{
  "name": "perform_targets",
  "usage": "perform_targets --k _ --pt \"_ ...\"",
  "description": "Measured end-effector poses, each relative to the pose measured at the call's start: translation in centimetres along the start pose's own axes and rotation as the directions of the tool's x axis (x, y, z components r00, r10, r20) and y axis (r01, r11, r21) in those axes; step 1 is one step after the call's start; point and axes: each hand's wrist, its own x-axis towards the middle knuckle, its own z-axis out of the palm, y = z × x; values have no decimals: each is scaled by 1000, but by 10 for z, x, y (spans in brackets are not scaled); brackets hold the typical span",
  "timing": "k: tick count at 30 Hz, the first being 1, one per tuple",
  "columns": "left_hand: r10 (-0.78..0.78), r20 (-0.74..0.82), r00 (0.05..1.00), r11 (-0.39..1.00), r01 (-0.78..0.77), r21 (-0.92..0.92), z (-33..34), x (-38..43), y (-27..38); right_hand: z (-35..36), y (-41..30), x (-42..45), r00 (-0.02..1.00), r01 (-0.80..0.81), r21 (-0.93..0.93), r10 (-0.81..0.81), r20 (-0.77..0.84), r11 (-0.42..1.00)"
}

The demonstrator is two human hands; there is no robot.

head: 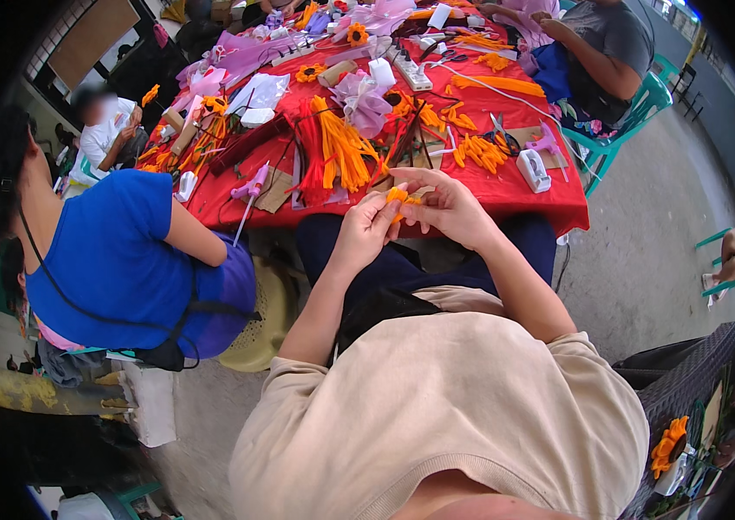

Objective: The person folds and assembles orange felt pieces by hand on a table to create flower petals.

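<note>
My left hand pinches a small bent piece of orange chenille stem between thumb and fingers, just above my lap at the table's front edge. On the other side, my right hand has its thumb and fingertips on the same orange piece, with the index finger stretched out over it. The fingers partly hide the piece's shape. Beyond my hands lie a bundle of long orange chenille stems and a bundle of red ones. A heap of short folded orange pieces lies to the right.
On the red-covered table are a white tape dispenser, scissors, a purple glue gun, another glue gun and a power strip with a trailing cord. A person in blue sits close on my left.
</note>
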Motion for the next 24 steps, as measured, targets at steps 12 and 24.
perform_targets --k 12,24 --pt "-89 114 990 916 126 -381 -5 105 -17 -53 45 34 884 100 168 -10 -467 981" --pt "-296 33 955 913 293 -285 53 157 -121 -112 133 33 785 -99 -50 47 -617 994"
